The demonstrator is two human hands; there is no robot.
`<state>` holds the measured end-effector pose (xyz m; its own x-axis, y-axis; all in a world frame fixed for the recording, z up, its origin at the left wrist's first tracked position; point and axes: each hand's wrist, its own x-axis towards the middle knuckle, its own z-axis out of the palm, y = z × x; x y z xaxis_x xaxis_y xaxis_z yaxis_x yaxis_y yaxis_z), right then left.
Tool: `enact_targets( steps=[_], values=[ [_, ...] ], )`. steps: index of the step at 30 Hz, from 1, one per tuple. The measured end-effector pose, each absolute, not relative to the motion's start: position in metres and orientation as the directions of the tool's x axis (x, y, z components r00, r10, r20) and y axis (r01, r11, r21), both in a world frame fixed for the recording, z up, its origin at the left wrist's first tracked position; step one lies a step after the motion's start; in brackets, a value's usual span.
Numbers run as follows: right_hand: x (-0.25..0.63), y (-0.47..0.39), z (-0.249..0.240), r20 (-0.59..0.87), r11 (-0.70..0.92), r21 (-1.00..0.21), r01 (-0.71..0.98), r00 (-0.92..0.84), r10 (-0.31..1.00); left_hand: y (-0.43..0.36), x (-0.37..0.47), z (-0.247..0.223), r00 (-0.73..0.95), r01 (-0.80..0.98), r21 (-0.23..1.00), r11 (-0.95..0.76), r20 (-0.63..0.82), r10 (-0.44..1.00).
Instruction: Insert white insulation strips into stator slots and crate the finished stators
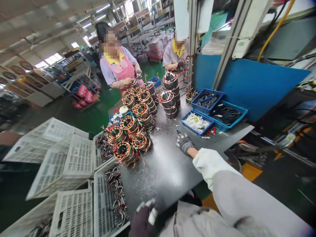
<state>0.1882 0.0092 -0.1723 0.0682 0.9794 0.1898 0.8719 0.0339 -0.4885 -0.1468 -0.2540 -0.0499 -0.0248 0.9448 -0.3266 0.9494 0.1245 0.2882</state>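
My right hand (185,144), in a grey striped glove, rests on the metal table (165,161) with its fingers stretched forward. A small dark tip shows by its fingertips, too small to name. Nearest to it is a blue bin of small white pieces (197,123). My left hand (145,215), in a dark glove with white fingertips, is at the table's near edge, slightly blurred, fingers apart and nothing visible in them. Stacked motor stators (124,152) with copper windings and red leads stand on the table's left side. More stators (168,100) stand in columns farther back.
White plastic crates (75,210) fill the lower left, some with wound parts. Two blue bins of dark pieces (206,100) (225,114) sit at the back right beside a metal post (228,42). Two people (119,70) (174,56) work across the table.
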Motion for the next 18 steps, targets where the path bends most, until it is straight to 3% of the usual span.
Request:
enact_targets(
  steps=[3, 5, 7, 10, 14, 18],
  values=[
    [0.21, 0.026, -0.186, 0.192, 0.041, -0.501, 0.865, 0.065, 0.979, -0.164, -0.122, -0.034, 0.105, 0.91, 0.413, -0.033, -0.153, 0.983],
    [0.225, 0.032, -0.204, 0.191, 0.08, -0.516, 0.853, 0.024, 0.981, -0.086, -0.088, -0.015, 0.267, 0.88, 0.404, -0.248, 0.011, 0.964],
    [0.238, 0.029, -0.23, 0.181, 0.179, -0.56, 0.808, -0.092, 0.979, -0.003, -0.043, 0.004, 0.433, 0.823, 0.326, -0.465, 0.171, 0.885],
    [0.251, 0.016, -0.27, 0.161, 0.277, -0.614, 0.739, -0.226, 0.961, 0.117, 0.028, 0.022, 0.56, 0.773, 0.129, -0.621, 0.322, 0.763],
    [0.255, 0.006, -0.302, 0.137, 0.261, -0.562, 0.785, -0.223, 0.965, 0.238, 0.093, 0.017, 0.579, 0.793, 0.003, -0.609, 0.304, 0.756],
    [0.25, 0.005, -0.305, 0.12, 0.284, -0.503, 0.816, -0.259, 0.958, 0.299, 0.108, -0.006, 0.5, 0.866, -0.075, -0.494, 0.11, 0.859]
  ],
)
